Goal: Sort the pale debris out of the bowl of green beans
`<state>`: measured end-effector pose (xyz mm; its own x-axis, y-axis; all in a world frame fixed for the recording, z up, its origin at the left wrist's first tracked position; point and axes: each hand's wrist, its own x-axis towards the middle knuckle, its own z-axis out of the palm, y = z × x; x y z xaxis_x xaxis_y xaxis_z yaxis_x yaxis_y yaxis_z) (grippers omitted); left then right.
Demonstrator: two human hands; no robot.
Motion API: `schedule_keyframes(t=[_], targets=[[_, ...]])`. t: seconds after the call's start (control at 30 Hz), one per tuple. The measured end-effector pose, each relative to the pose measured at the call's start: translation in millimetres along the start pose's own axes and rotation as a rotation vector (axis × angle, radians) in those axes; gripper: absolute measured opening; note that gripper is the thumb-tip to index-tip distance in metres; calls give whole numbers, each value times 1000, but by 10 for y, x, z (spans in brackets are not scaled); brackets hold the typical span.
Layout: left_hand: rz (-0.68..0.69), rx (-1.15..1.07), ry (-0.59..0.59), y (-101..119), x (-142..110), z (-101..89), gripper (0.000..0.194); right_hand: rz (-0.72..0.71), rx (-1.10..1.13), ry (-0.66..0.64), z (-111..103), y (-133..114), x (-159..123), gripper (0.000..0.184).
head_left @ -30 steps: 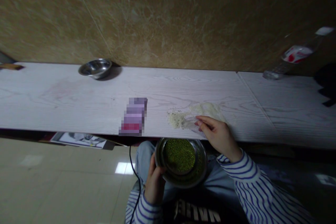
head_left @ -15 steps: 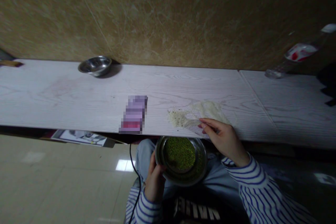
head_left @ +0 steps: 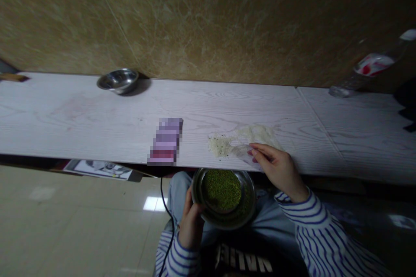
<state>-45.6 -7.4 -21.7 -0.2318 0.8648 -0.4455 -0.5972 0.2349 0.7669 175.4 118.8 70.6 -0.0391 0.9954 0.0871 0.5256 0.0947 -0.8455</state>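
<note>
Below the table edge, over my lap, my left hand [head_left: 192, 220] grips the left rim of a steel bowl [head_left: 248, 214]. Green mung beans [head_left: 223, 189] lie inside it. On the tabletop my right hand [head_left: 276, 162] pinches a clear, see-through plastic piece [head_left: 243, 152] between thumb and fingers; its exact shape is hard to make out. Just left of the plastic is a small heap of white rice-like grains [head_left: 219, 145] with dark specks among them. More white grains [head_left: 260, 133] are spread thinly behind my right hand.
A blurred purple, phone-shaped object [head_left: 165, 140] lies left of the grains. An empty steel bowl [head_left: 118, 81] stands by the wall. At the right a clear bottle [head_left: 370, 67] with a red-and-white label stands against the wall. A black cable [head_left: 169, 212] hangs beside my left arm.
My right hand has shifted slightly to the right with the plastic piece, away from the grain heap. My left hand and the bowl of beans stay in place.
</note>
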Motion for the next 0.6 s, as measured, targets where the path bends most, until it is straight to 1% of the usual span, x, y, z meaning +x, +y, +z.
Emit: schedule_keyframes(t=[0.17, 0.27, 0.4, 0.5, 0.6], targets=[[39, 10, -4, 27, -7, 10, 51, -26, -24, -34, 73, -62, -27, 34], [23, -7, 9, 44, -16, 16, 52, -30, -12, -66, 95, -70, -47, 33], [-2, -28, 10, 43, -21, 24, 53, -28, -2, -62, 62, -68, -75, 33], [9, -15, 10, 31, -12, 29, 53, -23, -2, -48, 23, -75, -99, 33], [17, -12, 33, 19, -4, 31, 53, -17, -6, -62, 13, -97, -119, 32]])
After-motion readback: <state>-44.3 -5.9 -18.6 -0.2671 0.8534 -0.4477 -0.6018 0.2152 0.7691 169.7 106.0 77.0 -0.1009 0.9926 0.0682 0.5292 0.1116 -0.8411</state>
